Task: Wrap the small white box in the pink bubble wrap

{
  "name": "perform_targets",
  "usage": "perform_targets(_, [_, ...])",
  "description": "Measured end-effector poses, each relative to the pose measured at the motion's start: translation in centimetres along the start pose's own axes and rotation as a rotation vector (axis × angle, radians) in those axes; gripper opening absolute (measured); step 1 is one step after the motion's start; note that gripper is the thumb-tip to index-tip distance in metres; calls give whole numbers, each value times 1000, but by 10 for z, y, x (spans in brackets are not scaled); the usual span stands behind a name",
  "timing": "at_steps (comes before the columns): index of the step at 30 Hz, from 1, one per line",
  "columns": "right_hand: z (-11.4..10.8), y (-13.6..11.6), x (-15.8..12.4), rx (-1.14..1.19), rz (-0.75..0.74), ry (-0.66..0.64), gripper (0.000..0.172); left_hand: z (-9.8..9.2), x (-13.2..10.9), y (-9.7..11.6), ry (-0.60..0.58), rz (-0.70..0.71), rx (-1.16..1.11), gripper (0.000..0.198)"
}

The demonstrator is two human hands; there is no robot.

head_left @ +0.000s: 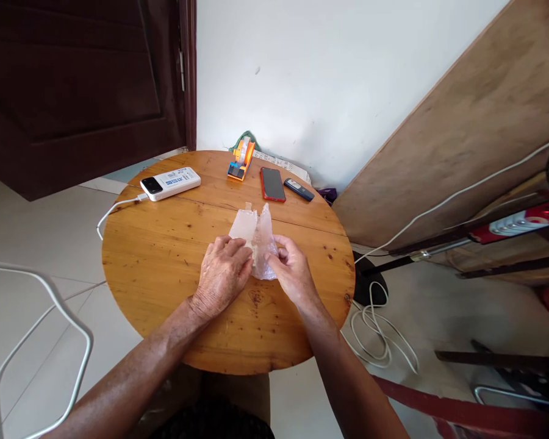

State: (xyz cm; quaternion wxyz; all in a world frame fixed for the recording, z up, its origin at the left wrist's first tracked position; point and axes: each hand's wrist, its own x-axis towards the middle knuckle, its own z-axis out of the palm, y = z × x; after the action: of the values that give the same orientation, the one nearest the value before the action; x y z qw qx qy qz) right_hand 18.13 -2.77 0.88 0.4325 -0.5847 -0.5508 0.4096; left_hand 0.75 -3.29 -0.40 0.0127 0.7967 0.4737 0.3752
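At the middle of the round wooden table (165,256) lies a bundle of bubble wrap (260,235), its far end standing up loose. The left hand (222,271) clamps the near left part with fingers pressed together, and the right hand (293,268) pinches the right edge between thumb and fingertips. It looks like a fold in progress; any further fold calls for a steady left-hand hold. A tape dispenser (241,158) sits at the far edge.

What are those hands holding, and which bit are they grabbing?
A crumpled piece of clear bubble wrap on the round table. The left hand grips its near left edge; the right hand pinches its near right edge.
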Motion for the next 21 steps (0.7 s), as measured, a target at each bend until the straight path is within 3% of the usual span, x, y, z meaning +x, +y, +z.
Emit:
perform_targets(4, [9,-14,3,150,32,-48,47,-2,1,1,-19,-7,-12,15])
perform_targets(13, [19,-30,3,84,72,-97,54,-2,3,3,-14,-113,-177,22])
perform_targets(17, [14,-34,-4,48,47,-154,50,-4,1,3,-25,-251,-342,53])
perform_targets(21, [12,-33,-8,-38,2,-235,56,-2,1,-3,-23,-473,-596,56])
